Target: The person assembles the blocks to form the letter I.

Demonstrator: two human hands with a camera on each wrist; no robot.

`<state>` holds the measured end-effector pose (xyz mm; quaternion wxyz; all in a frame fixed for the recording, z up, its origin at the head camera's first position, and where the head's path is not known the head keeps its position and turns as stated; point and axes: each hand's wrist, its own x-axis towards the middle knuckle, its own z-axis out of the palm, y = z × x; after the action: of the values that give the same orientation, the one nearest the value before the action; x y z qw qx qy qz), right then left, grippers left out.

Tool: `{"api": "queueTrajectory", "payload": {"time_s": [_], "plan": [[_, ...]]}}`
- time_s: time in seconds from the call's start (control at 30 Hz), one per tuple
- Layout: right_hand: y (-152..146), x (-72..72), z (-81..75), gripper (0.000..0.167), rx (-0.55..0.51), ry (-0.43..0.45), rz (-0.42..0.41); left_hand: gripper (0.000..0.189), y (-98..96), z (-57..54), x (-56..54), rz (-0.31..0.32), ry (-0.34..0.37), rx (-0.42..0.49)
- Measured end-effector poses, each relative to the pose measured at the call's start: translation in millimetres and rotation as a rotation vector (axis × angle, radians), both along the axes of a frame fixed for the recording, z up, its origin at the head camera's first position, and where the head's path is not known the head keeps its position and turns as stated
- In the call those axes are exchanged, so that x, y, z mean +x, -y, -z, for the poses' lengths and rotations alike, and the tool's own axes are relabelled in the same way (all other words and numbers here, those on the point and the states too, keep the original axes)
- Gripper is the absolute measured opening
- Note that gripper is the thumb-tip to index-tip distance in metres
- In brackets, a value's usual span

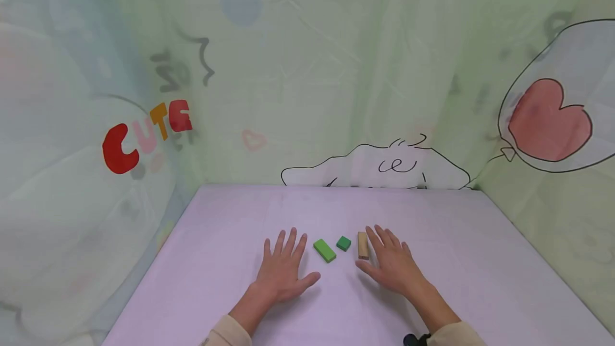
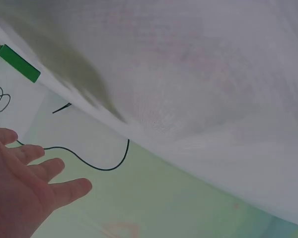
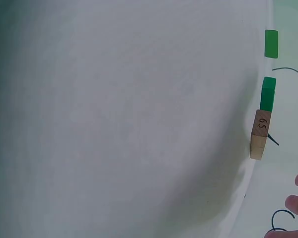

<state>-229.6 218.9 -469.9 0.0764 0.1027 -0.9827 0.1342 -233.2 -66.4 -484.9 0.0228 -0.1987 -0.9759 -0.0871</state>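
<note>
On table [image 1: 230, 207]: left block [image 1: 324, 251], middle block [image 1: 343, 243], right block [image 1: 362, 246], between left grip [image 1: 284, 268] and right grip [image 1: 391, 260]; backdrop [image 1: 307, 100] behind.

Extends the left forearm [image 1: 250, 308] and the right forearm [image 1: 432, 303] forward, both slanting inward. Holds the left hand [image 1: 280, 276] palm down, with straight fingers [image 1: 290, 242] fanned widely and pointing forward, and with the thumb [image 1: 309, 280] stretched out beside them toward the right hand [image 1: 393, 265]. Poises that one palm down too, tilting straight fingers forward and leftward, thumb held apart behind them.
</note>
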Motion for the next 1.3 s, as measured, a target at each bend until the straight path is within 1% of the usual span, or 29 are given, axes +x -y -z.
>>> {"api": "queueTrajectory", "payload": {"time_s": [0.33,0.67,0.8,1.03,1.17,1.3], "plan": [[0,-5.0,5.1,0.081,-0.004,0.012,-0.009,0.091,-5.5,2.2,-1.1,0.010,-0.002,0.011],[2,-8.2,4.9,0.081,-0.030,0.072,-0.004,0.091,-10.5,3.2,-2.6,0.009,0.002,0.007],[3,-9.5,5.2,0.080,-0.039,0.078,-0.005,0.091,-12.7,2.7,-3.8,0.009,0.009,0.002],[2,-10.8,5.0,0.079,-0.046,0.079,-0.007,0.091,-15.6,6.7,-5.5,0.015,-0.008,-0.001],[4,-12.3,5.2,0.080,-0.052,0.096,0.005,0.090,-17.7,4.4,-5.0,0.018,-0.001,0.000],[4,-12.9,5.4,0.081,-0.051,0.105,0.008,0.090,-19.5,5.0,-5.1,0.018,0.009,0.001]]}}
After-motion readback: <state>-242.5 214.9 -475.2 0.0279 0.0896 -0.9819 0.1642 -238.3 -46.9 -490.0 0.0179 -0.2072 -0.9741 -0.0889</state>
